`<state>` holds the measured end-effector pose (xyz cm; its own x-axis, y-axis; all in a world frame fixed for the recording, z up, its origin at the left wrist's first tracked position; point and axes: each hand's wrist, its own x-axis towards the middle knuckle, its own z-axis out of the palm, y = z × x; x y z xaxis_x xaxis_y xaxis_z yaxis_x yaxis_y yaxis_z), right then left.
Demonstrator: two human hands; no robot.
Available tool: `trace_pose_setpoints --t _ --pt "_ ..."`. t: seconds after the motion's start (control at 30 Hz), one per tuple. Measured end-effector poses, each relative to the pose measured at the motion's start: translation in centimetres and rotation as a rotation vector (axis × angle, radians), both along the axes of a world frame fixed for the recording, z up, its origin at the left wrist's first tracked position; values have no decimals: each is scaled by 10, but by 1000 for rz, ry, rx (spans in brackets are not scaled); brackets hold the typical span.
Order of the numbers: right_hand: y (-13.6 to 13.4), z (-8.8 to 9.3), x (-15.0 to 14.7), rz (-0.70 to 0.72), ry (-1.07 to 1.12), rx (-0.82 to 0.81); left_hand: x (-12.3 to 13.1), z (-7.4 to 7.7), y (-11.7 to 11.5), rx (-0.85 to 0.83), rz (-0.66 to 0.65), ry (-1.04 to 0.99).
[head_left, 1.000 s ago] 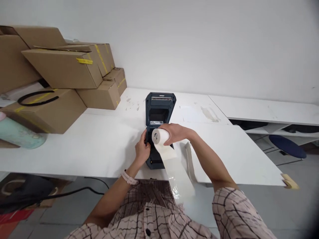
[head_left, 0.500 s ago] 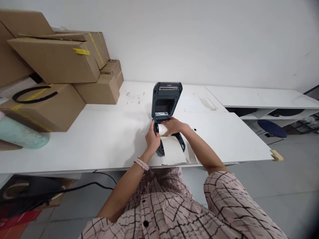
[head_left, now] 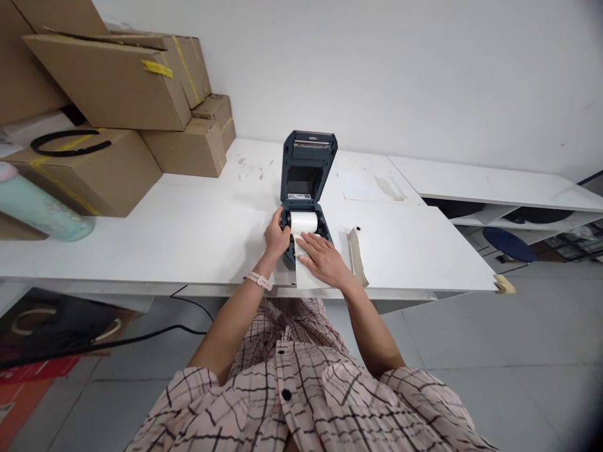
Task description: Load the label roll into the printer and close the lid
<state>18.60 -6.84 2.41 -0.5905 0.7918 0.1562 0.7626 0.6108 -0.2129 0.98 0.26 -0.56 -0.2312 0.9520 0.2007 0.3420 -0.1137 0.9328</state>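
A dark grey label printer (head_left: 308, 169) stands on the white table with its lid raised. Inside its bay lies a white paper roll (head_left: 304, 221), and a pale strip of paper (head_left: 308, 276) runs from it over the front toward the table edge. My left hand (head_left: 277, 237) grips the printer's left side, thumb on the inner rim, fingers along the outside. Fingers stretched out, my right hand (head_left: 323, 257) lies flat on the strip at the printer's front, covering part of it.
Right of the printer lies a curled beige strip (head_left: 357, 257) beside a small black-and-white piece (head_left: 358, 228). Cardboard boxes (head_left: 117, 85) are stacked at the left with a black ring-shaped band (head_left: 70, 143) and a mint bottle (head_left: 42, 204). A blue stool (head_left: 509, 243) stands at right.
My right hand has moved off the roll, toward me, onto the paper strip, uncovering the roll. My left hand keeps its hold on the printer's side. The camera view has shifted.
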Motion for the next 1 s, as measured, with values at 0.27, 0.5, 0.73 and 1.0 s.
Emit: trace_pose_setpoints --t 0.27,0.5,0.73,1.0 --pt "1 5 1 21 -51 27 0 -1 1 -9 11 -72" --pt "-2 -2 -1 11 0 92 1 -7 2 7 19 -156" --pt "-6 -8 -9 -28 74 105 3 -8 -1 10 16 -284" --pt "-7 -12 -7 -11 196 104 3 -7 -1 9 5 -331"
